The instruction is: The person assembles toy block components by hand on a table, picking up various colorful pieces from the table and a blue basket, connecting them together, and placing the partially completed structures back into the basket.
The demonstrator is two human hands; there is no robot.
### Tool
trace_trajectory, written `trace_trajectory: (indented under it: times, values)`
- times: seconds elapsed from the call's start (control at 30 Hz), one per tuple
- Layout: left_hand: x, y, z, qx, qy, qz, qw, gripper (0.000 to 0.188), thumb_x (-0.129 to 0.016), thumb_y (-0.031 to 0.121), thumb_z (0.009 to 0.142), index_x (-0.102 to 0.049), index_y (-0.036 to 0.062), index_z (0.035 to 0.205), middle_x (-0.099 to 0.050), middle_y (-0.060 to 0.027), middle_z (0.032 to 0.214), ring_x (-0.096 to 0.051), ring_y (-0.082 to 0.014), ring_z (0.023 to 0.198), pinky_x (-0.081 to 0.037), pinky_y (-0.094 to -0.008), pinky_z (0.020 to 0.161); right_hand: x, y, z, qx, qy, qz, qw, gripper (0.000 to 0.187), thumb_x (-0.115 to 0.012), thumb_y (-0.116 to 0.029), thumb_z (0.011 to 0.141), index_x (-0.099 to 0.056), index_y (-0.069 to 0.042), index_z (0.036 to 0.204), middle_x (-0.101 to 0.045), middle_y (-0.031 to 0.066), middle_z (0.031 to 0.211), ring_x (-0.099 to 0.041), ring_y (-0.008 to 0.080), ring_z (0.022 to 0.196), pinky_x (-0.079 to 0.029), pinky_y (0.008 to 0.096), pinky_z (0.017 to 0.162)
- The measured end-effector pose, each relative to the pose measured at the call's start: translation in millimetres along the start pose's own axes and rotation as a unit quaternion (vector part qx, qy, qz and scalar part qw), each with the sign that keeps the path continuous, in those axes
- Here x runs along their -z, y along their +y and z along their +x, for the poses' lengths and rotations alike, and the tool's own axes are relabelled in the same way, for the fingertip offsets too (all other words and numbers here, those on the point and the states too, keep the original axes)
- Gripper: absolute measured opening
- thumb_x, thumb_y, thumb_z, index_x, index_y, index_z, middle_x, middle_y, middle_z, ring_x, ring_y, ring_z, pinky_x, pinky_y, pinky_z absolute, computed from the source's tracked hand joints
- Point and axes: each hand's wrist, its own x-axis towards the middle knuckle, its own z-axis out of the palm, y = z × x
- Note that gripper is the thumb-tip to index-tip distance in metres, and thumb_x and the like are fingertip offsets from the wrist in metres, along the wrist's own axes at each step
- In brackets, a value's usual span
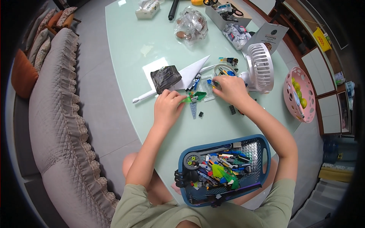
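My left hand (166, 109) pinches the left end of a small toy-brick model (197, 96), green with a long grey tapered piece pointing toward me. My right hand (232, 90) is over a clear plastic tray (207, 95), thumb and fingers drawn together around a small dark-and-blue toy piece (214, 83); its shape is mostly hidden. Behind that hand stands a round container (219, 67) with yellow and blue pieces. Nearer to me, a blue basket (267, 159) holds a heap of mixed toy bricks, green and grey parts and a grey wheel.
A white fan (260, 68) stands right of my right hand. A black packet (165, 78) and white paper (192, 72) lie beyond my left hand. Farther back are a clear bag (191, 24) and a grey box (243, 21). A pink fruit basket (308, 97) is at the right.
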Motion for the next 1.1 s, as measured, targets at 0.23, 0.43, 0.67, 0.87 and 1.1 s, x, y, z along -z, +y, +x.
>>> trace_trajectory:
  times: [0.23,0.43,0.67,0.87,1.1]
  values:
    - [7,-6,-8,-0.011,0.016,-0.016,1.000,0.020,-0.078,0.012,0.077,-0.077,0.0146,0.097,-0.068,0.0019,0.089,-0.059,-0.0212,0.086,-0.052,-0.0353,0.074,2,-1,-3,-0.009,-0.010,0.070,0.997,0.019,-0.074,-0.025,0.079,-0.074,-0.012,0.092,-0.069,0.0066,0.076,-0.069,0.0270,0.073,-0.054,0.0409,0.064]
    - [22,-5,-12,0.005,0.029,-0.021,0.999,0.019,-0.080,0.013,0.076,-0.078,0.0141,0.095,-0.065,0.0002,0.081,-0.059,-0.0210,0.084,-0.051,-0.0354,0.071,33,2,-15,-0.036,-0.065,0.194,0.978,0.022,-0.075,-0.027,0.080,-0.075,-0.014,0.097,-0.064,0.0037,0.069,-0.064,0.0208,0.065,-0.050,0.0353,0.061]
    - [56,18,-13,0.017,0.038,-0.056,0.998,0.019,-0.081,0.013,0.074,-0.077,0.0166,0.092,-0.061,0.0006,0.077,-0.058,-0.0206,0.083,-0.049,-0.0355,0.069,75,-17,-47,-0.016,-0.103,0.305,0.947,0.024,-0.075,-0.028,0.083,-0.073,-0.012,0.101,-0.061,0.0026,0.068,-0.061,0.0164,0.063,-0.049,0.0320,0.062]
    - [95,53,-23,0.008,0.097,-0.135,0.986,0.018,-0.082,0.007,0.074,-0.080,0.0143,0.091,-0.058,-0.0005,0.073,-0.054,-0.0199,0.079,-0.046,-0.0339,0.067,108,-36,-91,0.010,-0.052,0.268,0.962,0.023,-0.076,-0.022,0.083,-0.072,-0.010,0.102,-0.062,0.0032,0.070,-0.059,0.0148,0.064,-0.048,0.0304,0.063]
    - [128,101,-50,-0.022,0.119,-0.161,0.980,0.018,-0.082,0.005,0.074,-0.080,0.0138,0.089,-0.061,0.0006,0.071,-0.054,-0.0178,0.078,-0.045,-0.0320,0.064,127,-51,-150,-0.013,0.039,0.318,0.947,0.023,-0.077,-0.015,0.081,-0.072,-0.007,0.102,-0.061,0.0023,0.071,-0.056,0.0108,0.064,-0.042,0.0266,0.057]
